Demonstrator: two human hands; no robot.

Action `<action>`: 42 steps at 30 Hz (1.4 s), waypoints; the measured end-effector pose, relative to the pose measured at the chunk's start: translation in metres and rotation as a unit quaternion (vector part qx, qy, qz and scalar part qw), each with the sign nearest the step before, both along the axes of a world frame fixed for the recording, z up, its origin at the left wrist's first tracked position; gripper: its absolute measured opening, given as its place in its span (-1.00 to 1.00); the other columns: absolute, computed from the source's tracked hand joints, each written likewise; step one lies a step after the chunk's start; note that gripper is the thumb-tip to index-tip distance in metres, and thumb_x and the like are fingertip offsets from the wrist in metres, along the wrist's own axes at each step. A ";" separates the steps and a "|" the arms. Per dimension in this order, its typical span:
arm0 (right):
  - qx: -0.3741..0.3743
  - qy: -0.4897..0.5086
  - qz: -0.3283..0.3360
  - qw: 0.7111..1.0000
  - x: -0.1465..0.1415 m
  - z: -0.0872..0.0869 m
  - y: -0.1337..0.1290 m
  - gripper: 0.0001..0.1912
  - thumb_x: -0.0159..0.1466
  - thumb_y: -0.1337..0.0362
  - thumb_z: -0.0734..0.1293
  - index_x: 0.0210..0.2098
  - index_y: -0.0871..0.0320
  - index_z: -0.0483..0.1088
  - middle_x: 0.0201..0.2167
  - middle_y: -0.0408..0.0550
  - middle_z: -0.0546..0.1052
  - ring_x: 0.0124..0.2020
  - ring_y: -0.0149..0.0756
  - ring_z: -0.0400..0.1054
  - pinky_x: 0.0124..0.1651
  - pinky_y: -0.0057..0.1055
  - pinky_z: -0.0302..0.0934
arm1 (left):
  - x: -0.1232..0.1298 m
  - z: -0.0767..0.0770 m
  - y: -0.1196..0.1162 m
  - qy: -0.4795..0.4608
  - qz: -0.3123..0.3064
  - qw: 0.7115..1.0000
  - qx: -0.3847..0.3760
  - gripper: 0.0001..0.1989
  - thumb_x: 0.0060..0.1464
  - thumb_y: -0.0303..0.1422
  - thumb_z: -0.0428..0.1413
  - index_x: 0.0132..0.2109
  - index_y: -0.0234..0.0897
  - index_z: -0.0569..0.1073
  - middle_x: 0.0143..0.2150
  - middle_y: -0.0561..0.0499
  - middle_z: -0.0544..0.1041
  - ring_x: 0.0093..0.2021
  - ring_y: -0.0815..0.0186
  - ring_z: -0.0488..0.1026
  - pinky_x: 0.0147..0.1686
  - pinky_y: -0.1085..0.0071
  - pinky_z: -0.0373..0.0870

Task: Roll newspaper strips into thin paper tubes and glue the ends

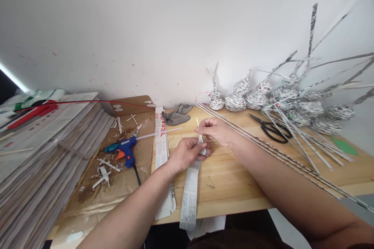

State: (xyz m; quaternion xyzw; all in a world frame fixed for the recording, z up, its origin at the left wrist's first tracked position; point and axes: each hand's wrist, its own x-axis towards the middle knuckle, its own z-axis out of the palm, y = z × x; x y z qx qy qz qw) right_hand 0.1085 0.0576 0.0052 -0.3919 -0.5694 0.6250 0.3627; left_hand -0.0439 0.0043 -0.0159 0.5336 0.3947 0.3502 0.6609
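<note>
Clasps a newsprint strip [189, 198] in the left grip [188, 153] over a wooden counter [224, 194], between a blue glue gun [127, 151] at left and long paper rods [263, 142] at right. Pinches the narrow upper end in the right grip [214, 129], just beside the left, with a thin pale tip [197, 121] poking up. Trails the lower end past the counter's front edge. Faces woven paper forms [235, 102] lined up along the wall [146, 39], near black scissors [263, 123].

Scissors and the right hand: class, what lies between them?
Long, thin paper rods run slantwise between the right hand and the scissors, as the head view shows.
</note>
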 end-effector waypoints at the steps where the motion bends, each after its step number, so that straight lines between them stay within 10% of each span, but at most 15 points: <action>1: -0.001 0.005 -0.019 1.000 0.000 0.000 0.000 -0.66 -0.07 0.12 0.49 -0.56 0.21 0.32 -0.69 -0.32 0.23 -0.70 -0.61 -0.01 -0.65 -0.57 -0.17 | 0.000 -0.001 0.000 0.003 -0.002 1.000 0.002 -0.64 -0.02 -0.13 0.15 -0.27 -0.40 0.53 -0.32 -0.15 0.56 -0.28 0.26 0.50 -0.25 0.32 0.46; 7: -0.010 -0.029 0.068 0.997 0.000 0.005 -0.001 -0.67 0.00 0.09 0.45 -0.44 0.26 0.46 -0.59 -0.18 0.36 -0.58 -0.54 0.15 -0.59 -0.56 -0.05 | 0.000 -0.001 0.000 0.005 -0.003 1.000 -0.002 -0.66 0.01 -0.14 0.13 -0.27 -0.39 0.52 -0.35 -0.11 0.55 -0.29 0.29 0.49 -0.25 0.34 0.45; 13: -0.011 -0.007 -0.030 0.999 -0.002 0.000 -0.001 -0.64 -0.08 0.06 0.49 -0.55 0.23 0.37 -0.67 -0.27 0.27 -0.68 -0.59 0.00 -0.64 -0.54 -0.17 | 0.001 0.001 0.000 0.013 -0.018 1.000 -0.004 -0.63 0.02 -0.13 0.12 -0.33 -0.42 0.50 -0.40 -0.10 0.52 -0.36 0.32 0.47 -0.27 0.34 0.45; 17: -0.015 -0.031 0.073 0.997 0.000 0.002 0.000 -0.65 0.01 0.05 0.44 -0.44 0.25 0.47 -0.61 -0.19 0.36 -0.62 -0.54 0.11 -0.60 -0.53 -0.08 | 0.000 0.000 0.001 0.003 -0.010 1.000 -0.012 -0.63 0.01 -0.12 0.12 -0.30 -0.41 0.49 -0.41 -0.08 0.52 -0.36 0.32 0.47 -0.28 0.36 0.44; 22: -0.004 -0.011 -0.041 0.999 -0.001 0.000 0.001 -0.66 -0.07 0.09 0.49 -0.58 0.22 0.36 -0.67 -0.27 0.25 -0.68 -0.59 -0.03 -0.63 -0.54 -0.19 | 0.000 -0.002 0.001 0.015 -0.012 1.000 -0.009 -0.62 0.01 -0.11 0.13 -0.33 -0.43 0.49 -0.37 -0.12 0.53 -0.40 0.35 0.46 -0.32 0.39 0.43; 27: -0.020 -0.033 0.051 0.998 0.001 0.003 0.000 -0.68 -0.01 0.07 0.45 -0.45 0.23 0.48 -0.59 -0.16 0.37 -0.57 -0.50 0.14 -0.59 -0.52 -0.11 | 0.000 -0.004 0.001 0.006 -0.004 1.000 -0.017 -0.62 0.00 -0.12 0.13 -0.29 -0.42 0.50 -0.38 -0.11 0.53 -0.36 0.33 0.47 -0.29 0.38 0.43; 32: 0.000 -0.014 -0.059 0.998 -0.001 0.003 0.000 -0.66 -0.07 0.09 0.49 -0.61 0.21 0.35 -0.66 -0.26 0.26 -0.63 -0.56 0.01 -0.61 -0.52 -0.17 | -0.001 -0.006 0.001 0.017 -0.013 1.000 0.006 -0.64 0.01 -0.13 0.13 -0.34 -0.43 0.48 -0.35 -0.13 0.54 -0.38 0.35 0.47 -0.29 0.37 0.44; 37: -0.008 -0.026 0.048 0.998 0.000 0.007 0.000 -0.70 -0.01 0.08 0.45 -0.47 0.22 0.47 -0.55 -0.16 0.38 -0.54 -0.49 0.15 -0.58 -0.52 -0.10 | -0.001 -0.004 0.000 0.008 -0.009 1.000 -0.009 -0.64 -0.01 -0.13 0.14 -0.32 -0.43 0.49 -0.36 -0.12 0.54 -0.36 0.33 0.47 -0.27 0.35 0.45; 42: -0.008 0.004 -0.051 0.999 0.000 0.003 0.000 -0.65 -0.07 0.08 0.48 -0.60 0.20 0.33 -0.65 -0.25 0.27 -0.63 -0.55 0.01 -0.63 -0.52 -0.20 | -0.001 -0.002 -0.001 0.018 -0.021 1.000 0.001 -0.62 0.00 -0.11 0.13 -0.35 -0.42 0.49 -0.39 -0.10 0.53 -0.45 0.40 0.44 -0.34 0.41 0.43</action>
